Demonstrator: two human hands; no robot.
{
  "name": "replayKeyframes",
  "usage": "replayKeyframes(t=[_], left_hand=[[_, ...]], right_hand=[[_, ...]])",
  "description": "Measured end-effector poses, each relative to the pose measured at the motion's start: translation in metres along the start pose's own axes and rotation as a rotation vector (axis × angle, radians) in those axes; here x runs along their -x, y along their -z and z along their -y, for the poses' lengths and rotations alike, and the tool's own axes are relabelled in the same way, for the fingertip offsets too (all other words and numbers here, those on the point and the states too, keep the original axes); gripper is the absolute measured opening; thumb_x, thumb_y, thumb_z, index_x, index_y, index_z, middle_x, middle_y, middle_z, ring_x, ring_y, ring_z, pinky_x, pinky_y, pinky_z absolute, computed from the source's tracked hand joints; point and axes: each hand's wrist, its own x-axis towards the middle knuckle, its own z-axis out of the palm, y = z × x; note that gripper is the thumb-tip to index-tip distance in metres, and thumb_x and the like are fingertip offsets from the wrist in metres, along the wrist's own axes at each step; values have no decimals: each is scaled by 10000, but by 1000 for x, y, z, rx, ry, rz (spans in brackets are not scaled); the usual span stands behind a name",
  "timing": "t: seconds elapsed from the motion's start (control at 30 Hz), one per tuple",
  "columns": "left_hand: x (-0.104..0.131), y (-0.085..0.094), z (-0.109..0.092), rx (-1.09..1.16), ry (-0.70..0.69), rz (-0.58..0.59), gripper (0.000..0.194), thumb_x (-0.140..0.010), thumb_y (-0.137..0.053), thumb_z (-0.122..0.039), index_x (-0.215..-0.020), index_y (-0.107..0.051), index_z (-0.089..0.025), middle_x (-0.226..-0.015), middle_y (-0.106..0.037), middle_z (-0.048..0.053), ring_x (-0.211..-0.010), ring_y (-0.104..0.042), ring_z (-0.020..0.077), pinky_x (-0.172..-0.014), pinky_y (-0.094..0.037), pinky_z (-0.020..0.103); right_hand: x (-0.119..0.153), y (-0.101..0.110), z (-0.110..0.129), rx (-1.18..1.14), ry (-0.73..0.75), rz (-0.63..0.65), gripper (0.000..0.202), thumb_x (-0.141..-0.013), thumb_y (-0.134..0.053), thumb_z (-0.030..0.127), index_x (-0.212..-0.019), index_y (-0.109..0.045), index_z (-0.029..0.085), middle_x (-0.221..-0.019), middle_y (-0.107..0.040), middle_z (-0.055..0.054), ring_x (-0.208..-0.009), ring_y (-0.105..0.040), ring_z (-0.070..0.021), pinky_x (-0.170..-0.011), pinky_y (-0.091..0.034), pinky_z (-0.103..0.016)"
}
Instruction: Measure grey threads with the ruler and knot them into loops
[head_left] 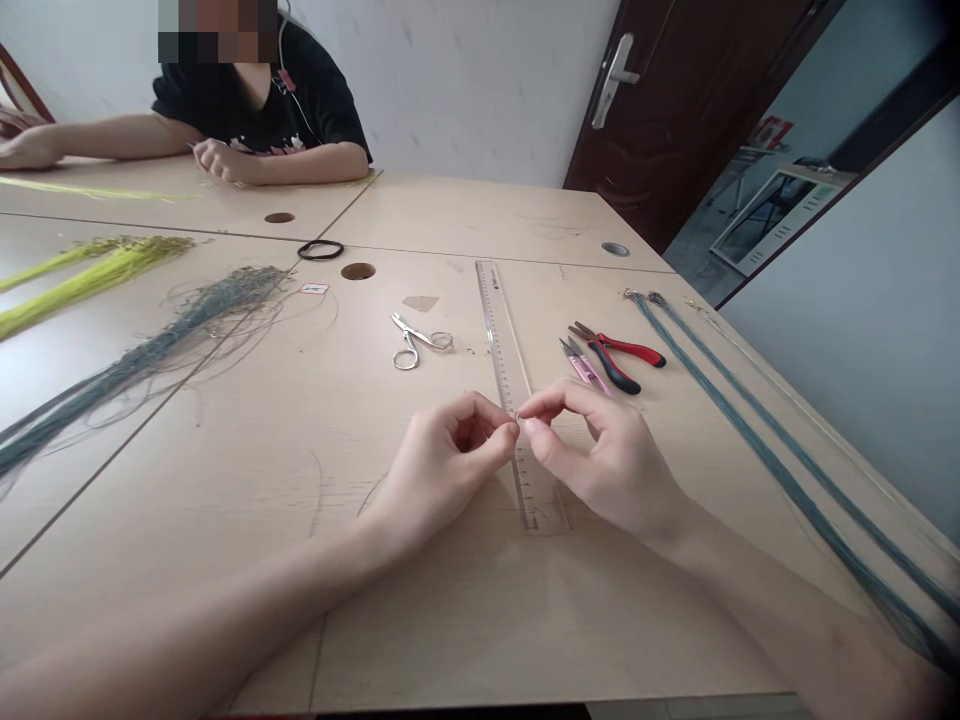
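Observation:
My left hand [457, 450] and my right hand [592, 430] meet fingertip to fingertip over a clear ruler [499, 330]. Each pinches thumb against forefinger. Between the tips shows a tiny thin bit, too small to name. A fine dark strand [371, 492] shows beside my left wrist; whether it runs into the fingers is hidden. Beyond my left hand lie small silver scissors [420, 342], handles apart. Past my right hand are pink thread snips [585, 365] and red-and-black pliers [619, 352].
Grey cord bundles [172, 340] and yellow-green ones [90, 280] lie left; blue-grey strands with metal ends [720, 400] lie right. A black band [321, 250], a small label [313, 288] and a table hole [358, 271] are farther back. A co-worker [262, 120] sits across the table.

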Motion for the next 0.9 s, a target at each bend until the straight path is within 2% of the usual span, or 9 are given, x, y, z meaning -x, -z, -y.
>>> replayKeyframes(t=[0.13, 0.4, 0.5, 0.63, 0.9], left_hand=[[-1, -1, 2, -15, -15, -3, 184, -816, -560, -278, -673, -542, -164, -602, -490, -35, -568, -412, 92, -500, -321, 215], [0, -2, 2, -52, -39, 6, 182, -807, -554, -241, -644, -523, -165, -562, -432, -52, -532, -365, 77, -468, -285, 201], [0, -2, 1, -53, -29, 5, 183, -803, -557, -248, -643, -523, -165, -563, -436, -50, -534, -368, 79, -469, -286, 202], [0, -2, -1, -55, -12, 10, 163, -807, -549, -254, -669, -550, -168, -562, -448, -48, -536, -384, 83, -467, -287, 205], [0, -3, -4, -60, -15, 20, 170, -799, -547, -235, -648, -532, -158, -557, -432, -51, -527, -364, 75, -463, -277, 202]], right_hand=[[-1, 3, 1, -93, -69, 37, 108, -871, -549, 218, -795, -616, 182, -756, -610, 31, -749, -566, -108, -697, -436, -218], [-4, 4, 0, -161, -166, 88, 132, -868, -565, 237, -765, -627, 182, -726, -612, 41, -715, -555, -99, -668, -434, -208], [-4, 4, 0, -164, -171, 100, 131, -871, -573, 265, -787, -635, 185, -741, -625, 40, -730, -567, -102, -685, -440, -211], [-4, 4, 0, -150, -156, 117, 115, -873, -557, 214, -789, -628, 180, -754, -623, 39, -751, -568, -100, -711, -439, -210], [-3, 5, 0, -164, -169, 114, 103, -873, -564, 222, -809, -634, 182, -766, -631, 38, -759, -571, -102, -709, -440, -212]])
